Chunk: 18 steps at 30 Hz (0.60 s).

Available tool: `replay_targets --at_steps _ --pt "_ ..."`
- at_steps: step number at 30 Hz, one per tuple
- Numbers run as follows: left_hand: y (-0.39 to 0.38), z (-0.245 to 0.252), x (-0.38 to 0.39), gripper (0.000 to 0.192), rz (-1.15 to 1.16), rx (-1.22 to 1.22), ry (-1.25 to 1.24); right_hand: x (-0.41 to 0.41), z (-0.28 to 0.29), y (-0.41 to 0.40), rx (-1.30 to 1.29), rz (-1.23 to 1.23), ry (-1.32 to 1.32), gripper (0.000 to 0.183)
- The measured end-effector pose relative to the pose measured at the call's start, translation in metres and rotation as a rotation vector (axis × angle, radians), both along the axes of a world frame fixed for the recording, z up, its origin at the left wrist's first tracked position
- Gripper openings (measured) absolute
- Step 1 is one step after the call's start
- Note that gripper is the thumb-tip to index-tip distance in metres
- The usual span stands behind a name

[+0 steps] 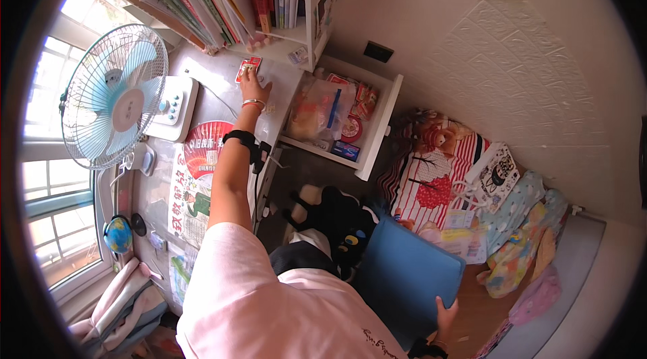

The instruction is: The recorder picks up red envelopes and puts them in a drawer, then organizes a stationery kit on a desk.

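My left hand reaches over the desk, thumb out to the side. Its fingertips rest on a small red packet lying flat near the bookshelf; the fingers partly cover it. Down at my right side, my right hand grips the edge of a large blue rectangular folder or case, tilted beside my body. Right of the desk, a white drawer is pulled out. Inside are a clear zip bag, red packets, a round red item and a dark blue box.
A fan stands on the desk by the window. Books fill the shelf above. A red paper fan lies near my forearm. A black plush toy sits by my legs. Striped bedding, papers and clothes lie at right.
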State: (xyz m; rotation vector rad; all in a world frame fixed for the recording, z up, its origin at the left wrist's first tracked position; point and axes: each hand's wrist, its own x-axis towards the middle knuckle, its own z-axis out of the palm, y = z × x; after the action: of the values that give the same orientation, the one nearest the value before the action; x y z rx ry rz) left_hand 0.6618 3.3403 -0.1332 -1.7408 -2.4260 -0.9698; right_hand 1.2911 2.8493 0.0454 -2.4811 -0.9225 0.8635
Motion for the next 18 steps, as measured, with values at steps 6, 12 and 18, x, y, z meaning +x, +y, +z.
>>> replay_targets --at_steps 6,12,18 --pt "0.0 0.0 -0.021 0.072 0.047 -0.345 0.145 0.0 -0.005 -0.002 0.017 -0.014 -0.031 0.045" --pt "-0.001 0.009 -0.038 0.065 0.063 -0.36 0.118 0.003 -0.004 -0.003 -0.022 -0.065 0.021 0.049" --pt "0.02 -0.008 -0.06 0.043 0.034 -0.358 0.11 0.001 -0.001 0.001 0.007 -0.073 0.022 0.05"
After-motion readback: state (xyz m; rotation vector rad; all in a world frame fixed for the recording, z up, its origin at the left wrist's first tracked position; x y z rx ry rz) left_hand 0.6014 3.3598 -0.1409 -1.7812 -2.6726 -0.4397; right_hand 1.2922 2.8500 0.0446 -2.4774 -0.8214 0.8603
